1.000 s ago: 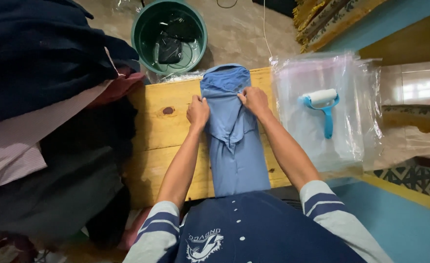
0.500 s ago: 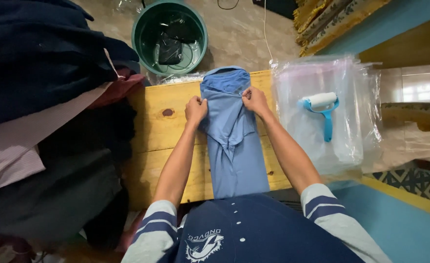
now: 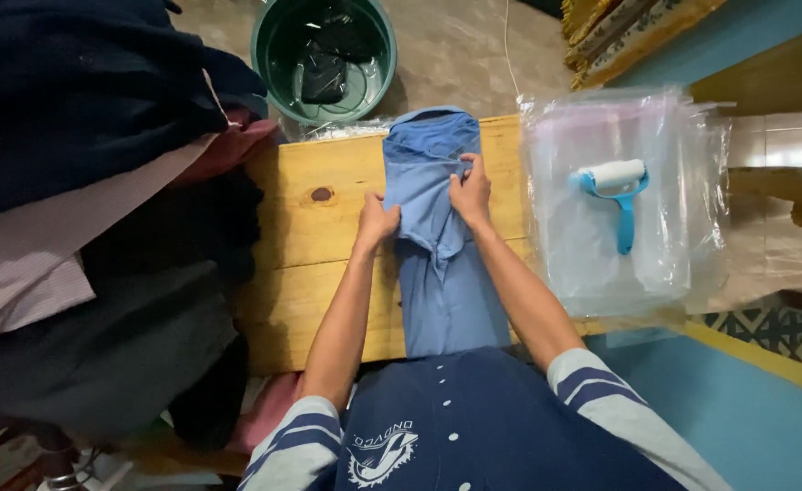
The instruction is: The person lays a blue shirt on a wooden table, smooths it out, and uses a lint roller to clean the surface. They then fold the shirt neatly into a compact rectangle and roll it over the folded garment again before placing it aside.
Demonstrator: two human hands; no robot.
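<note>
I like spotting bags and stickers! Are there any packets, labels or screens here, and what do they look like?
Stack of clear plastic bags: right end of the wooden table, flat, see-through, under a blue-and-white lint roller.
No labels, signs or screens show.

A blue garment (image 3: 437,264), folded lengthwise into 1 long narrow strip, lies flat across the yellow wooden desk (image 3: 314,245), running from the near edge to the far edge. Its far end is rounded and slightly bunched, and small creases gather about its middle where the cloth is pinched up.
</note>
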